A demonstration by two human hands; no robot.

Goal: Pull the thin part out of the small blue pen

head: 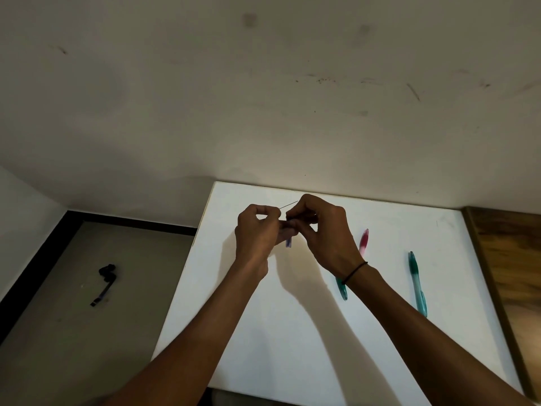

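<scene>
Head view: we have both hands raised together above the far middle of the white tabletop (pixel 292 332). Our left hand (pixel 257 235) curls round a small blue pen part (pixel 289 241), whose lower end pokes out below the fingers; most of it is hidden, so its full shape cannot be told. Our right hand (pixel 319 230) pinches a thin refill rod (pixel 288 205), which runs as a fine dark line slanting between the two hands' fingertips. We judge the close grip lets one hand steady the blue piece while the other guides the rod along its axis. The blue part looks translucent, short, hanging nearly upright.

A dark band (pixel 355 271) circles the right wrist. Just right of the hands, on the tabletop, lies a pink pen (pixel 363 241), tip away from us. Below the right wrist, a teal pen (pixel 342 288) shows partly, its upper part hidden by the arm. Further right lies a second teal pen (pixel 417 284), well apart. Left of the tabletop, on the floor, sits a small dark object (pixel 105 281); what it is we cannot tell.
</scene>
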